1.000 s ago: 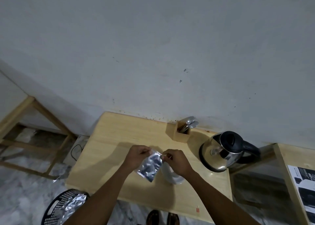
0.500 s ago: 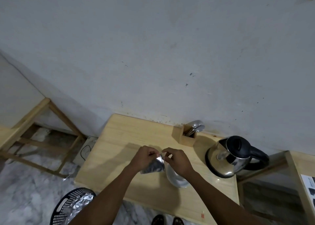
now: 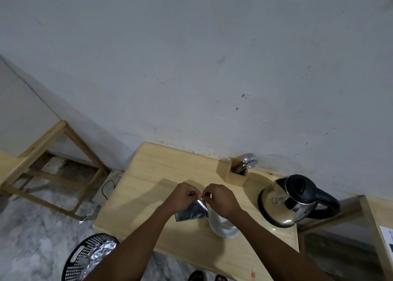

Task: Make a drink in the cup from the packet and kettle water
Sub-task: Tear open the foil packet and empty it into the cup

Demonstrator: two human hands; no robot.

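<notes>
While both hands work at the packet's top edge, the findings stand as follows.

Step in hand: opening the packet (image 3: 192, 210); judged to be the tear at its top corner. Whether the seal has parted cannot be told.

Left hand (image 3: 180, 197): lower centre of the frame, fingers closed in a pinch on the packet's upper edge.

Right hand (image 3: 221, 198): just right of the left, fingers likewise pinched on the same edge, the two pinches nearly touching.

Packet: silver foil, hanging below the hands, above the bench (image 3: 153, 174) and just left of the cup.

Cup (image 3: 223, 225): white, standing on the bench under the right wrist, partly hidden by it. Contents not visible.

Kettle (image 3: 291, 202): steel body, black lid and handle, right of the cup and apart from it, lid down. Untouched.

Spoon holder (image 3: 236, 173): wooden box by the wall, centre right, with metal spoons (image 3: 248, 160) standing in it.

Bin (image 3: 89, 257): black mesh basket on the floor, lower left, with crumpled foil inside.

Progress: early, by judgement; no powder seen in the cup, no water poured.

Next move calls for: pulling the pinches apart to finish the tear, then bringing the opened mouth over the cup before tipping.

Risk: a sudden rip could scatter the contents onto the bench.
</notes>
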